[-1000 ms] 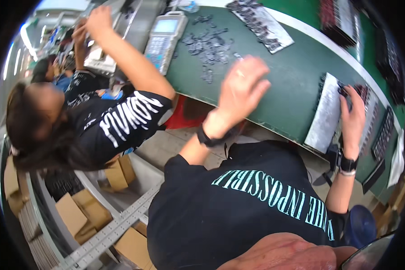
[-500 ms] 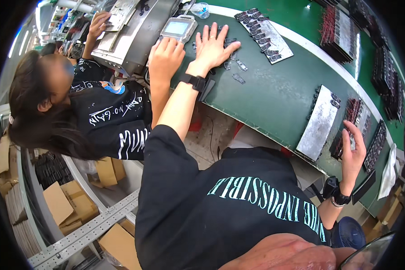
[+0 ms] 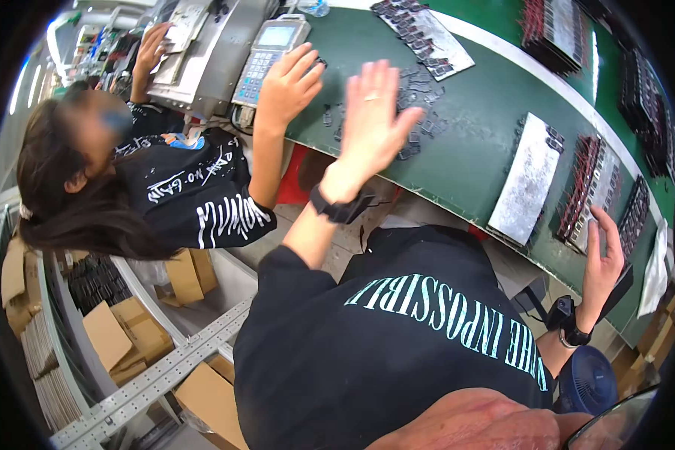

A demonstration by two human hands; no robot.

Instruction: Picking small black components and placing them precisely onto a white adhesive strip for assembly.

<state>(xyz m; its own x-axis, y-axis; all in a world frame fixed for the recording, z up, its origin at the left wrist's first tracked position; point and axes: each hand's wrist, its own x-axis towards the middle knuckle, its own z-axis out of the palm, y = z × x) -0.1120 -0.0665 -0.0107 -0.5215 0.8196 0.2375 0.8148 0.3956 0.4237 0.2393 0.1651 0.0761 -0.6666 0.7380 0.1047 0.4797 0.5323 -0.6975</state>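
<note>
My left hand [image 3: 371,124] is spread flat, palm down, over a loose pile of small dark flat parts [image 3: 421,88] on the green table [image 3: 435,161]. It partly covers them, and no part shows gripped in it. Its fingers are slightly blurred. By the table's near edge on the right, my right hand [image 3: 604,259] is raised with fingers apart and nothing visible in it. Closest to its fingertips is a metal plate with rows of small parts and red pieces [image 3: 589,191]. Left of that lies a pale metal plate [image 3: 526,180] with a few dark parts at its far corner.
A co-worker's hand [image 3: 289,86] is beside a grey keypad unit [image 3: 266,60], next to a metal machine [image 3: 221,67]. A plate with rows of dark parts [image 3: 442,64] lies at the far side. Stacked plates [image 3: 555,34] stand beyond. A white cloth [image 3: 655,270] hangs at right.
My left hand has moved right and nearer, away from the co-worker's hand, and more loose parts show beside it. The keypad unit is more exposed. The whole view has shifted a little.
</note>
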